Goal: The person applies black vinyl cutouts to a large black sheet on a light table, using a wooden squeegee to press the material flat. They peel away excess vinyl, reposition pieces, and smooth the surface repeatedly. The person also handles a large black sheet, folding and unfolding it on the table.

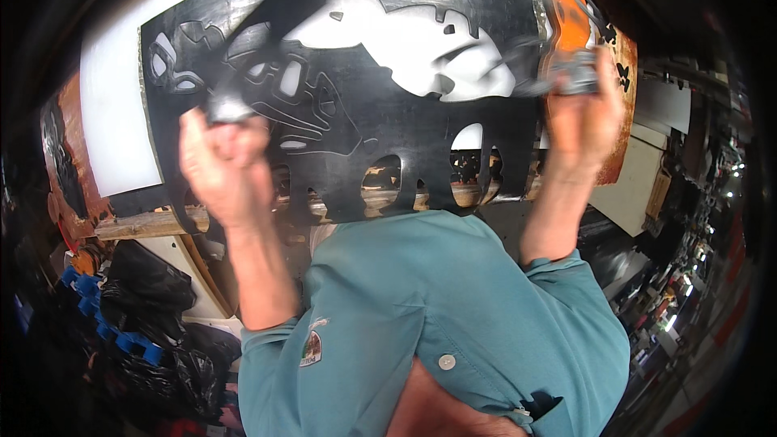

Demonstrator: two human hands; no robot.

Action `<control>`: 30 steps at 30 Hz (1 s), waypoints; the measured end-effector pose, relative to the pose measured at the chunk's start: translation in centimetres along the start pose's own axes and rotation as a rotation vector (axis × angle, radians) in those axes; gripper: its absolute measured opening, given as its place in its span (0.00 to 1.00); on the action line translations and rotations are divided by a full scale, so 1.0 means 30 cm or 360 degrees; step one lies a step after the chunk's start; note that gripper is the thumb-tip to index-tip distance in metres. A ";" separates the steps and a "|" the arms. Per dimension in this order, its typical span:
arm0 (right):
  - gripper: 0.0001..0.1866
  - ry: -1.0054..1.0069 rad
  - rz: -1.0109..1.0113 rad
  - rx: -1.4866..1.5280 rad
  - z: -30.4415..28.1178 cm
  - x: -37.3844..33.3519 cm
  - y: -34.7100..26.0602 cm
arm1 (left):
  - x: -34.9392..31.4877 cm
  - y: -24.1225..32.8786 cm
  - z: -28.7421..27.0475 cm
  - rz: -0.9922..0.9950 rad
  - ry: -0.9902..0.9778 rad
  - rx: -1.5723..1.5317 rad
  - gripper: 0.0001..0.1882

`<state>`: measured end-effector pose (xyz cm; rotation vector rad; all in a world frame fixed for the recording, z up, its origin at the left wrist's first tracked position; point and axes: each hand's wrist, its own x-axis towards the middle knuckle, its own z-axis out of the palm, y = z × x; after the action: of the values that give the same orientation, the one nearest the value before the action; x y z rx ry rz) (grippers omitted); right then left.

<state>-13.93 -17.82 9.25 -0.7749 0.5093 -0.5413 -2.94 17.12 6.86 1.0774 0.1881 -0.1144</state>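
A large black sheet (413,133) with cut-out shapes and engraved outlines lies before me, its lower edge ragged with rounded openings. My left hand (222,162), smeared by motion, is closed over the sheet's left part. At its fingers is a shiny metal piece (231,108), with a dark blurred shape stretching up and right from it; its kind does not show. Over the sheet's right edge my right hand (581,117) is closed round a blurred grey metallic object (576,73). Just beyond that lies something orange with dark spots (570,20); whether they are joined I cannot tell.
White board (117,129) shows under the sheet and through its openings. A wooden beam (146,225) runs along the near edge. Black plastic bags (150,283) and blue pieces (137,346) lie at lower left. Rusty metal (625,113) and a pale panel (627,174) stand at right.
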 end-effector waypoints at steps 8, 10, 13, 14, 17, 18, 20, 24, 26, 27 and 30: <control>0.08 0.0028 -0.1017 -0.0637 -0.098 0.161 -0.296 | -0.197 0.005 0.018 0.0344 -0.1105 0.1207 0.11; 0.08 0.0014 -0.1288 -0.0847 0.044 0.176 -0.186 | -0.288 -0.091 0.135 0.0341 -0.1386 0.1495 0.09; 0.05 -0.0298 -0.1576 -0.1655 0.220 0.088 0.049 | -0.302 -0.120 0.149 0.0386 -0.1203 0.1365 0.18; 0.07 -0.0709 -0.1738 -0.1811 0.264 0.070 0.119 | -0.303 -0.105 0.128 0.0327 -0.1104 0.1327 0.20; 0.12 -0.1609 -0.1891 -0.1907 0.313 0.020 0.323 | -0.323 -0.016 0.012 -0.0289 -0.0268 0.0928 0.24; 0.13 -0.1780 -0.1719 -0.1952 0.309 -0.007 0.377 | -0.340 0.026 -0.028 -0.0587 -0.0126 0.0699 0.25; 0.15 -0.2025 -0.1583 -0.2026 0.284 -0.024 0.449 | -0.359 0.057 -0.079 -0.0841 0.0001 0.0305 0.27; 0.16 -0.2113 -0.1524 -0.2066 0.237 -0.039 0.511 | -0.373 0.041 -0.100 -0.0796 0.0039 0.0123 0.29; 0.16 -0.2147 -0.1485 -0.2080 0.232 -0.045 0.510 | -0.371 0.026 -0.096 -0.0841 0.0119 0.0192 0.29; 0.16 -0.2152 -0.1459 -0.2104 0.234 -0.047 0.506 | -0.368 0.021 -0.094 -0.0841 0.0097 0.0203 0.30; 0.23 -0.2232 -0.1405 -0.2111 0.247 -0.047 0.480 | -0.363 0.018 -0.100 -0.0834 0.0111 0.0140 0.30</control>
<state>-6.69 -4.59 3.15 -2.3940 -1.0020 -0.2501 -13.78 20.04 8.22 1.0998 0.5304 -0.5598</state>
